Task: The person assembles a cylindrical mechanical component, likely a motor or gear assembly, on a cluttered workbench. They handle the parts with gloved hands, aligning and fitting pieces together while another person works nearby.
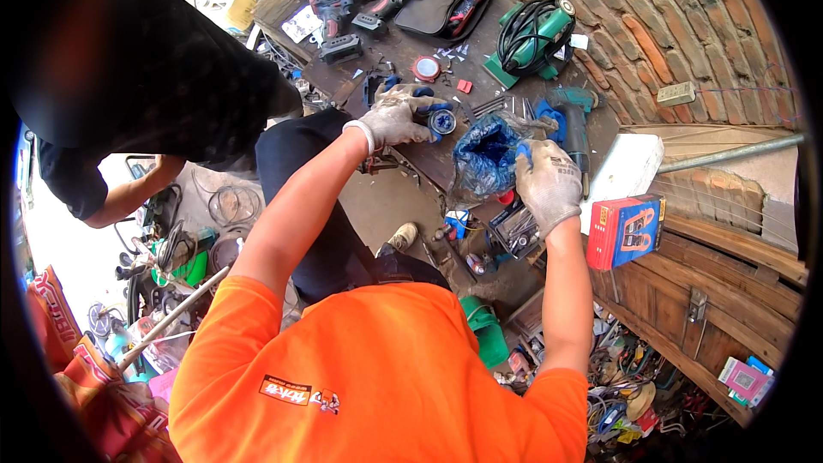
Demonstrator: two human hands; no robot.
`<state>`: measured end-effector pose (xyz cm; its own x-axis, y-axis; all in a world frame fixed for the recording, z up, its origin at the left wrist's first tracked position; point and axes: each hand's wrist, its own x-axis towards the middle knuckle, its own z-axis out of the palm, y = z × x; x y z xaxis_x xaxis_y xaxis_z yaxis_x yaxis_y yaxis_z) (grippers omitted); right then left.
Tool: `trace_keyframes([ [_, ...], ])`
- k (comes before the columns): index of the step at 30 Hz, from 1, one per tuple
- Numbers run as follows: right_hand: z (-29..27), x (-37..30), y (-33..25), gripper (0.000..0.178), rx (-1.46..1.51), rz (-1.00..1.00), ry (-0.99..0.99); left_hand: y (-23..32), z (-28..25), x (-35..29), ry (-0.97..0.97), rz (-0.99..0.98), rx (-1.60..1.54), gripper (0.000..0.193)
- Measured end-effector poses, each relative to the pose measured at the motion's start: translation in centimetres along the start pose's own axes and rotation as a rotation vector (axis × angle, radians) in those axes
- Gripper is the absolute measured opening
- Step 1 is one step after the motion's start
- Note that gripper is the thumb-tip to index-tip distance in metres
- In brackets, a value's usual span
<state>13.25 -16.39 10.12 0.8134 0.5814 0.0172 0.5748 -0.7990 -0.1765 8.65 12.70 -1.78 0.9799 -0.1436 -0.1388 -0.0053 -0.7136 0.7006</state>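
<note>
Head view: L hand [396, 118] clamped on small rnd blue item [442, 123]; R hand [549, 182] pinching blue plastic bag [482, 159], just R of it. Green corded tool [519, 55] far R.

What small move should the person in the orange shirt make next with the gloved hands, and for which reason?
Probably the left hand should bring the round blue piece a little to the right, over the blue plastic bag. The piece is at its fingertips, close beside the bag, while the right hand holds the bag's edge and its mouth appears open upward.
</note>
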Motion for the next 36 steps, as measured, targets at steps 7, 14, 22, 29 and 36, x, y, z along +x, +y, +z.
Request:
trace_keyframes([
  [7, -3.4, -2.7, -1.5, 0.019, 0.363, 0.181, 0.205, 0.3, -0.3, 0.0, -0.027, -0.030, 0.039, 0.068],
  [14, 2.4, -4.5, -4.0, 0.023, 0.508, 0.124, 0.382, 0.3, 0.3, 0.4, -0.003, -0.038, 0.043, 0.067],
  [22, 5.8, -4.0, -6.5, 0.030, 0.430, 0.129, 0.394, -0.2, 0.6, 0.6, 0.017, -0.037, 0.040, 0.069],
  [29, 6.1, -3.5, -5.9, 0.043, 0.117, -0.140, 0.225, 0.2, 0.2, 0.6, 0.024, -0.030, 0.007, 0.068],
  [36, 7.0, -3.6, -5.0, 0.024, -0.200, -0.508, -0.019, 0.1, 0.4, 0.7, 0.026, -0.067, -0.030, 0.067],
])
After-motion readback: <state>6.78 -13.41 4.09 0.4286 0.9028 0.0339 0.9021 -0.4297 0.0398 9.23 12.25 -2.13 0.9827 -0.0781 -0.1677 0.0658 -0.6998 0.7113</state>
